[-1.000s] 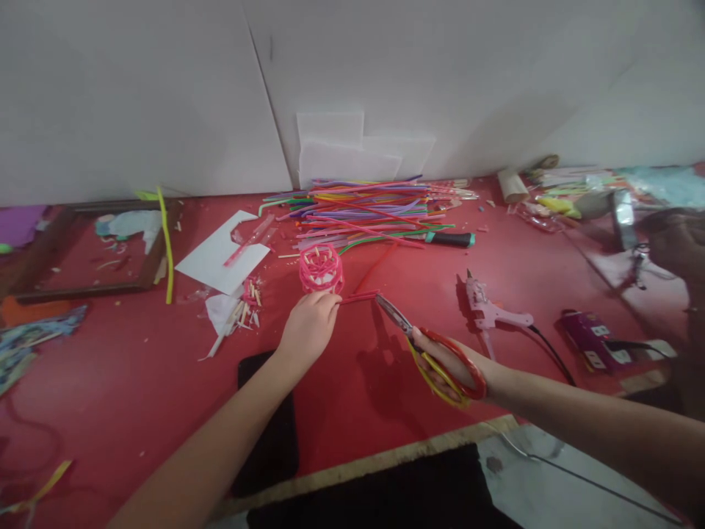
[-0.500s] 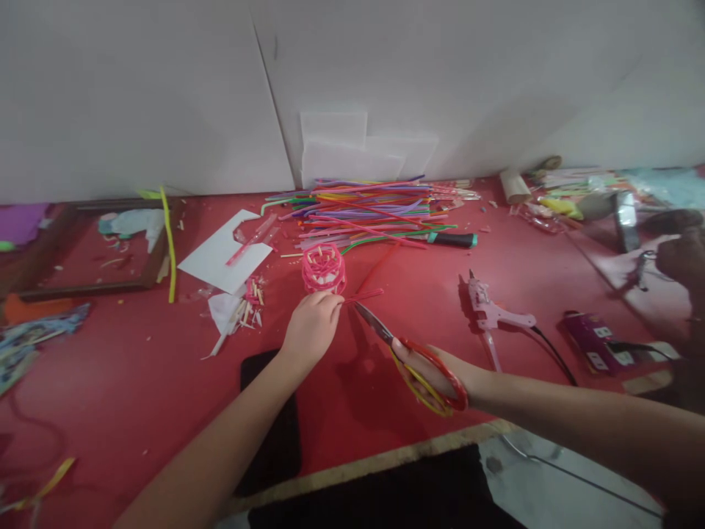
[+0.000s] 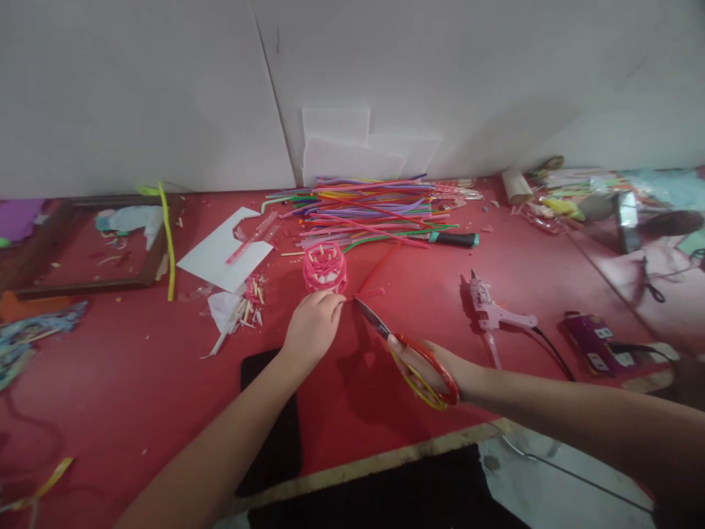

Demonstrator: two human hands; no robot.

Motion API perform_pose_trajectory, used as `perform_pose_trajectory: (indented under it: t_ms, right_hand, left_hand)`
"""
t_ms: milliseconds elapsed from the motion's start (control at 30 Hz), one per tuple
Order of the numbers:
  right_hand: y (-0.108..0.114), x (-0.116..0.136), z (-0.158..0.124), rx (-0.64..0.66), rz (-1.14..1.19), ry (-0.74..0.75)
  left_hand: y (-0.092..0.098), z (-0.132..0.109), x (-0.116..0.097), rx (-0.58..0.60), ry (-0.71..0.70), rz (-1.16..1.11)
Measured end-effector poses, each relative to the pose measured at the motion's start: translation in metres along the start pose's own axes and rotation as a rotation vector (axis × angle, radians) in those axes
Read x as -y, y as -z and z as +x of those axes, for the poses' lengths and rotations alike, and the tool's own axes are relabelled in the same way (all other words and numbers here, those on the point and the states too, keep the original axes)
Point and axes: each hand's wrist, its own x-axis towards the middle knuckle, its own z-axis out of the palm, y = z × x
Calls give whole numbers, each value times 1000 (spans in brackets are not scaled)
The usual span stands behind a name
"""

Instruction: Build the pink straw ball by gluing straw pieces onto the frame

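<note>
My left hand (image 3: pixel 313 325) is closed, its thumb and fingers pinching a pink pipe cleaner (image 3: pixel 372 293) whose free end sticks out to the right. Just beyond these fingers stands a small round basket (image 3: pixel 324 268) woven in pink with pale sticks in its wall; whether the hand also touches it I cannot tell. My right hand (image 3: pixel 427 369) is wrapped round the red and yellow handles of a pair of scissors (image 3: pixel 373 318). The blade tips are at the pipe cleaner, close to the left fingertips. A dark phone-like slab (image 3: pixel 272 433) lies partly under my left forearm.
Behind the basket lies a heap of coloured pipe cleaners (image 3: pixel 369 209) with a black-handled tool (image 3: pixel 454 239). A pink glue gun (image 3: pixel 487 305) and a purple power strip (image 3: pixel 589 342) are on the right. Stick scraps (image 3: pixel 250 305), white paper (image 3: pixel 225 250) and a wooden frame (image 3: pixel 82 286) lie left.
The scissors and my right hand have shifted slightly left and up, with the tips nearer the left fingers. At the far right, another person's dark, blurred arm has drawn back. The left hand holds still.
</note>
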Motion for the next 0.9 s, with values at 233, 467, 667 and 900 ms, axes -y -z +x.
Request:
perform_pose_trajectory:
  t_ms: [233,467,667,900]
  right_hand:
    - [3,8,-5,17,-50,33]
    - [7,15,-7,22,-107,20]
    - [9,20,-9,3,-135,32]
    - [15,19,-5,0,-144,49]
  left_hand:
    - [14,-4,-1,47,85,17]
    - [14,-4,0,22,117,39]
    - [11,-3,-2,17,94,60]
    - [14,-4,-6,45,101,85]
